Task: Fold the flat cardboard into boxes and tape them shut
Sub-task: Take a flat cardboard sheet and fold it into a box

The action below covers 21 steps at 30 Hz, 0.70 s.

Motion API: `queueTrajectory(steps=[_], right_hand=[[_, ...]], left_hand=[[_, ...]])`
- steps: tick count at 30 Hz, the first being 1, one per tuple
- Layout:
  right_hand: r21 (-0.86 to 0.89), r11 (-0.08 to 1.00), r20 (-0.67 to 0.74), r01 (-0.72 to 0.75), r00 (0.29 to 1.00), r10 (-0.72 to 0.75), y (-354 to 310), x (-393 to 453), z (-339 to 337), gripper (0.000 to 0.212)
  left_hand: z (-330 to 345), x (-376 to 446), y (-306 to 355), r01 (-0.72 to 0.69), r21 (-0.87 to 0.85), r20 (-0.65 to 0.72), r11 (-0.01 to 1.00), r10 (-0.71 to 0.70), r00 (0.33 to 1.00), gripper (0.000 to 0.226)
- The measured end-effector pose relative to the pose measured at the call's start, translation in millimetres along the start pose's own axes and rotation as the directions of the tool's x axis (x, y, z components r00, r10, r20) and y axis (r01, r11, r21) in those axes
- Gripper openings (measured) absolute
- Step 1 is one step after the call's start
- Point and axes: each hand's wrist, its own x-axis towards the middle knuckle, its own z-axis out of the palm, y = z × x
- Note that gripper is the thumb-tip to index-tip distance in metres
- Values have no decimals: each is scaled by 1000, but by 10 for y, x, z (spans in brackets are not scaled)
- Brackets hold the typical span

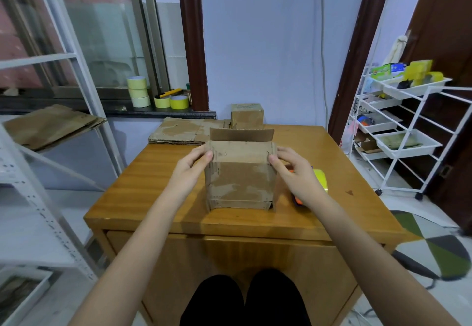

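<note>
Head view: left hand [190, 164] and right hand [293, 170] pinch worn corrugated box [240, 180].

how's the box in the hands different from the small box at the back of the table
The held box is gripped at its sides by the left hand and right hand; the back box stands untouched. The held box has a flap standing up; the back box looks closed. Both are brown cardboard on the table.

Hands: 2, left hand [190, 170] and right hand [293, 172]
Open box [240, 172]: 1, centre
Closed box [247, 115]: 1, 12 o'clock
Flat cardboard stack [184, 131]: 1, 11 o'clock
Tape rolls on sill [139, 92]: 5, 10 o'clock
Tape dispenser [320, 180]: 1, 3 o'clock
</note>
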Motion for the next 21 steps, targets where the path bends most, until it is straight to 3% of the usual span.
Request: queueTrajectory(steps=[10,17,21], right_hand=[[182,977,-123,-111,983,135,-11,18,98,18],[230,957,-102,-180,973,207,-44,27,55,39],[169,968,-68,-188,977,202,-91,74,35,57]], left_hand=[[101,-4,50,55,-113,-126,992,-69,990,38],[97,54,83,129,-123,-110,984,-143,984,54],[42,94,134,149,-127,-86,981,-160,983,70]])
